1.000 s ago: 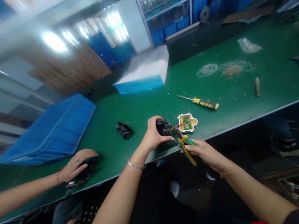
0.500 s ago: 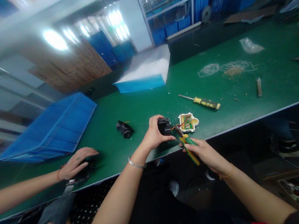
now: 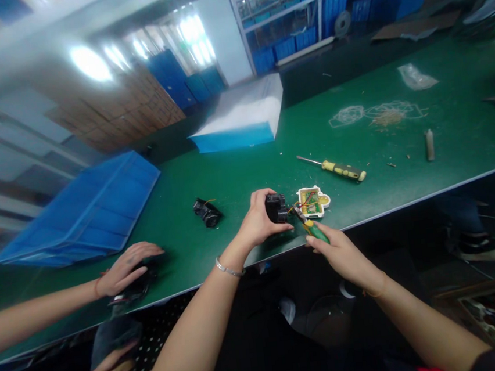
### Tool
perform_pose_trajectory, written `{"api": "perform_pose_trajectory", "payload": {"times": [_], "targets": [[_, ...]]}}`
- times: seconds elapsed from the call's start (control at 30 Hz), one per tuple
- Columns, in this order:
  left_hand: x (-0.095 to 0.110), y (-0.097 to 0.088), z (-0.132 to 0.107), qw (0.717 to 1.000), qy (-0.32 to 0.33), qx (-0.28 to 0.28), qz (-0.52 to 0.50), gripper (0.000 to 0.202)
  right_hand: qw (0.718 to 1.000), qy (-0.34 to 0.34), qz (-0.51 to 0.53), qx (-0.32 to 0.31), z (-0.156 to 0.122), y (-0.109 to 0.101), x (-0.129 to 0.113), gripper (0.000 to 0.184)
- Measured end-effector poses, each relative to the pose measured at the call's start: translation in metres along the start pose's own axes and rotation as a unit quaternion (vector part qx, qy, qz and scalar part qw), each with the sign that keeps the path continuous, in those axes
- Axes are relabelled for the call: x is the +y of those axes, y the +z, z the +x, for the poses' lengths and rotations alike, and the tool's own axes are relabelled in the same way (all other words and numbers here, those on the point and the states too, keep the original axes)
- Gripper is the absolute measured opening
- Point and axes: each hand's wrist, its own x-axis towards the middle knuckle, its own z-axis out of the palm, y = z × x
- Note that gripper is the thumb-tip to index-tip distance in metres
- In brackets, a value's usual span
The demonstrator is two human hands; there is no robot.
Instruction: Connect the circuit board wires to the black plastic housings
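Note:
My left hand (image 3: 257, 222) grips a small black part (image 3: 276, 207) just above the near edge of the green bench (image 3: 238, 180). Thin wires run from that part to a white open casing with a green circuit board (image 3: 312, 200) lying right beside it. My right hand (image 3: 336, 250) is closed around green and yellow cutting pliers (image 3: 311, 227), whose jaws point at the wires between the black part and the casing.
A yellow-handled screwdriver (image 3: 337, 169) lies behind the casing. Another black part (image 3: 207, 212) sits to the left. A co-worker's hand (image 3: 122, 269) rests on a dark object at the left edge. Blue bins (image 3: 87, 209), a white box (image 3: 240, 113) and wire scraps (image 3: 376, 113) lie farther back.
My right hand has squeezed the plier handles together and edged up toward the wires. The co-worker's lower hand has shifted below the bench edge.

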Motion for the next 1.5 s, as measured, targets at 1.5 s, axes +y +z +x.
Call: {"api": "perform_pose_trajectory", "payload": {"times": [1.5], "targets": [[-0.003, -0.001, 0.002, 0.998, 0.052, -0.017, -0.023, 0.084, 0.99, -0.023, -0.138, 0.009, 0.005, -0.004, -0.006, 0.053]]}}
